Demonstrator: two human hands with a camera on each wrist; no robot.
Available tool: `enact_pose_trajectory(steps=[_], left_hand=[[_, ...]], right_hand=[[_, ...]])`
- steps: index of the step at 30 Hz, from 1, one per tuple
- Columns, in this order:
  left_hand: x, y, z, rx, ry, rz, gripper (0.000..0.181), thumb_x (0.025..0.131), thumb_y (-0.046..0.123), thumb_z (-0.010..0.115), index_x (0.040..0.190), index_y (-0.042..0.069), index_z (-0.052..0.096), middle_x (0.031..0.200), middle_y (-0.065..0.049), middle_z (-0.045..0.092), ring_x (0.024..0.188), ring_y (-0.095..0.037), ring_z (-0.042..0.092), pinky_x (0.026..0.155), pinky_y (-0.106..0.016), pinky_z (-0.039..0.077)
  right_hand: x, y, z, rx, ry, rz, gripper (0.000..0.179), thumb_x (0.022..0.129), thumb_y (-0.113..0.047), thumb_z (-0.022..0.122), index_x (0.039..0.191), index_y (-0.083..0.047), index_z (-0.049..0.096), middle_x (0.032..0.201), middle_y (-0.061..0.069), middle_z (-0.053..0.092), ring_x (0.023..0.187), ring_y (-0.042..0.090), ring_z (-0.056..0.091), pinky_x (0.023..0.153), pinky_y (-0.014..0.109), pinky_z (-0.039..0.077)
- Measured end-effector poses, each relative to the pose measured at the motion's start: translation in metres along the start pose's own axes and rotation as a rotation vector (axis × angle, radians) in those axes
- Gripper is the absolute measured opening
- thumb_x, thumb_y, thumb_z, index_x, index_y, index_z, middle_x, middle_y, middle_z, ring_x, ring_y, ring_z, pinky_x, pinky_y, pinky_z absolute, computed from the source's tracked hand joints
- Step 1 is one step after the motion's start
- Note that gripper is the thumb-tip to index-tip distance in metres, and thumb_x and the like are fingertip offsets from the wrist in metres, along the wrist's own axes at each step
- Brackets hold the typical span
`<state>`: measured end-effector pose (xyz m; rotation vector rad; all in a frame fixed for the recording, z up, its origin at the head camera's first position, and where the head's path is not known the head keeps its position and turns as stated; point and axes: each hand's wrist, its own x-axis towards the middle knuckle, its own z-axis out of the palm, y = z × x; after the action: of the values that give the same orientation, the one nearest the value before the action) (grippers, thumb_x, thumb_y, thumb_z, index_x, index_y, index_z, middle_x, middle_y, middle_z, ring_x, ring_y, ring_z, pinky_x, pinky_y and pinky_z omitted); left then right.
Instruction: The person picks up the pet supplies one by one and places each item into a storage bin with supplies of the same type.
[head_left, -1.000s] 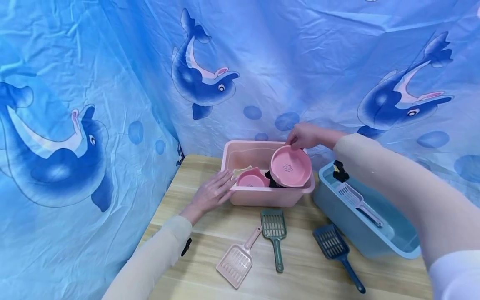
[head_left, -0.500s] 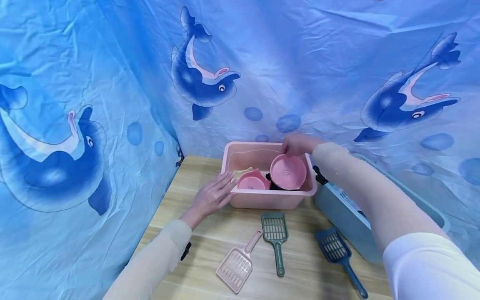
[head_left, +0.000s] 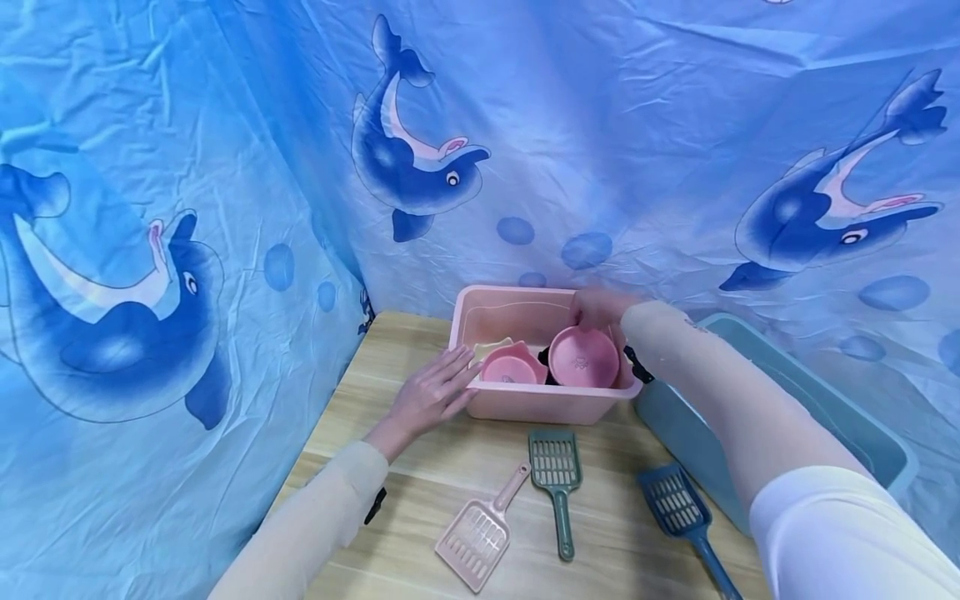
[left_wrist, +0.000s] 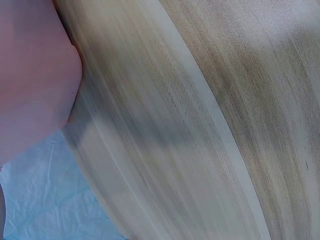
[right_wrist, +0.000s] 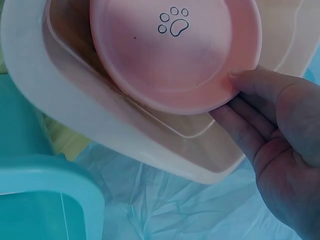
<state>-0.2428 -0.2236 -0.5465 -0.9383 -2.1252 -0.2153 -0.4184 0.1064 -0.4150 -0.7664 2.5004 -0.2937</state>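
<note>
My right hand [head_left: 600,307] pinches the rim of a round pink pet bowl [head_left: 583,354], thumb on top and fingers beneath in the right wrist view. A paw print marks the inside of that bowl [right_wrist: 175,55]. It is held tilted within the right half of a pink plastic bin [head_left: 536,407]. My left hand [head_left: 431,393] rests at the bin's front left rim with fingers stretched out. Also in the bin are a pink cat-eared bowl [head_left: 510,369] and a pale yellow piece behind it. Something black, mostly hidden, lies between the two pink bowls.
On the wooden table [head_left: 360,392] lie a pink litter scoop [head_left: 476,533], a green scoop [head_left: 557,471] and a navy scoop [head_left: 678,504]. A blue-green bin [head_left: 671,417] stands right, partly behind my right arm. A dolphin-print sheet [head_left: 540,125] hangs behind.
My right hand has lowered the round pink bowl deeper into the right side of the pink bin. The blue-green bin has swung outward to the right. My left hand stays at the rim.
</note>
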Motion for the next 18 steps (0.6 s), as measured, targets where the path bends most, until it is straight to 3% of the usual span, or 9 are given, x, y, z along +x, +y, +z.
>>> enact_pose_trajectory(steps=[7, 14, 16, 18], left_hand=[[-0.001, 0.0, -0.001, 0.004, -0.007, -0.003, 0.057, 0.117, 0.046, 0.036, 0.134, 0.007, 0.074, 0.138, -0.018, 0.071, 0.13, -0.035, 0.067, 0.111, -0.047, 0.056], [-0.001, -0.002, -0.002, -0.011, -0.015, -0.008, 0.055, 0.116, 0.045, 0.04, 0.135, 0.005, 0.073, 0.14, -0.019, 0.069, 0.132, -0.035, 0.066, 0.114, -0.048, 0.053], [-0.001, -0.002, -0.002, -0.014, -0.025, -0.009, 0.054, 0.115, 0.045, 0.041, 0.136, 0.005, 0.072, 0.14, -0.018, 0.069, 0.133, -0.035, 0.065, 0.114, -0.048, 0.053], [-0.001, -0.002, -0.001, -0.009, -0.032, -0.009, 0.054, 0.116, 0.045, 0.041, 0.137, 0.006, 0.072, 0.14, -0.018, 0.069, 0.133, -0.035, 0.066, 0.115, -0.047, 0.052]], right_hand=[[0.008, -0.003, 0.01, -0.024, -0.021, -0.004, 0.026, 0.089, 0.011, 0.069, 0.107, -0.004, 0.081, 0.103, 0.007, 0.076, 0.098, 0.026, 0.066, 0.085, 0.035, 0.061], [0.015, -0.01, 0.015, 0.214, -0.038, 0.101, 0.035, 0.087, 0.008, 0.072, 0.12, -0.001, 0.071, 0.11, 0.012, 0.07, 0.106, 0.032, 0.061, 0.085, 0.037, 0.059], [0.016, -0.01, 0.015, 0.236, -0.053, 0.133, 0.035, 0.087, 0.009, 0.071, 0.121, -0.001, 0.071, 0.11, 0.013, 0.07, 0.106, 0.032, 0.061, 0.085, 0.037, 0.06], [0.018, -0.009, 0.015, 0.189, -0.07, 0.117, 0.032, 0.088, 0.011, 0.071, 0.118, -0.002, 0.073, 0.109, 0.012, 0.072, 0.102, 0.031, 0.064, 0.081, 0.035, 0.063]])
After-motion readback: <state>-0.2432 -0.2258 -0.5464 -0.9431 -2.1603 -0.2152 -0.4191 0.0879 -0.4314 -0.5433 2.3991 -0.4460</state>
